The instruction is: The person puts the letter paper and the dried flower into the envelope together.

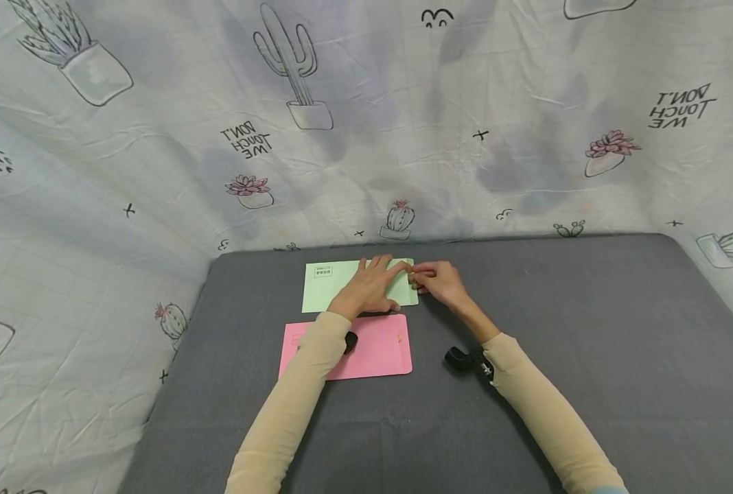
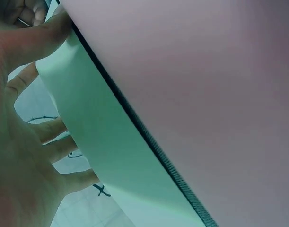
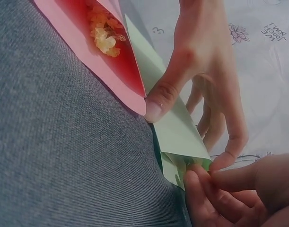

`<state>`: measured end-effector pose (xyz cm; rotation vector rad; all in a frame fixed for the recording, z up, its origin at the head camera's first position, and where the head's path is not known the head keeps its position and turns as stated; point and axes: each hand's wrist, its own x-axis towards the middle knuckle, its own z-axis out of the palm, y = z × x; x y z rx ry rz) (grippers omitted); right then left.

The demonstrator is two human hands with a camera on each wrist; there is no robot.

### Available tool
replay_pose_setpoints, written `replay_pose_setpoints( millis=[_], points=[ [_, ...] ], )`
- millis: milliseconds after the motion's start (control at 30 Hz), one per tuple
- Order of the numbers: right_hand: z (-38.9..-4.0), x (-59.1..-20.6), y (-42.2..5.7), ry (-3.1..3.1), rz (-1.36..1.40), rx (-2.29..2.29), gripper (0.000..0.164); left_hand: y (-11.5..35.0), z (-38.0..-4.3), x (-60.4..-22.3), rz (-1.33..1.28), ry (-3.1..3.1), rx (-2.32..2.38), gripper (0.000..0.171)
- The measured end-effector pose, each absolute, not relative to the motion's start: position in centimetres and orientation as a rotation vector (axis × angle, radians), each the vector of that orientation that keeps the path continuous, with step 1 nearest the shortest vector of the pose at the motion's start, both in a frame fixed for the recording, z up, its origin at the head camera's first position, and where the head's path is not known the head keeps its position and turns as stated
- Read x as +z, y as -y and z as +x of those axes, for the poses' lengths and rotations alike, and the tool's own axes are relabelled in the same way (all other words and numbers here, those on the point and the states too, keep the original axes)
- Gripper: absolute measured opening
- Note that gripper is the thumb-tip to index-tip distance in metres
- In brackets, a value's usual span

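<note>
A green envelope [image 1: 342, 281] lies on the dark cloth, its open end toward the right. My left hand [image 1: 371, 285] rests over it with fingers spread, thumb near its close edge and index fingertip beside the mouth. In the right wrist view, the left hand [image 3: 205, 61] arches over the green envelope [image 3: 177, 127]. My right hand [image 1: 438, 281] is at that mouth, its thumb and fingertips pinched together. A small yellowish lump [image 3: 195, 162] shows at the fingertips of the right hand [image 3: 239, 194], partly hidden by them and the paper.
Nearer the body lies a pink envelope [image 1: 373, 350], partly under the left forearm. Its mouth holds a clump of yellowish, translucent pieces [image 3: 105, 40]. Black wrist devices [image 1: 462, 358] sit by both sleeves. A patterned white curtain [image 1: 366, 137] hangs behind the table [image 1: 564, 315].
</note>
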<state>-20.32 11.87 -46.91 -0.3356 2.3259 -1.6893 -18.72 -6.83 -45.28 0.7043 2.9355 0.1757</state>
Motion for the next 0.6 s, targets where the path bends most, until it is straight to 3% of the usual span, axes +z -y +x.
replay_pose_setpoints(
  millis=[300, 600],
  points=[
    [-22.0, -46.3, -12.4, -2.289, -0.277, -1.687, 0.032, 6.2, -19.9, -44.9, 0.662, -2.961, 0.153, 0.076],
    [-23.1, -46.1, -13.0, -2.191, -0.394, -1.626, 0.037, 5.4, -20.8, -44.9, 0.569, -2.963, 0.181, 0.080]
  ],
)
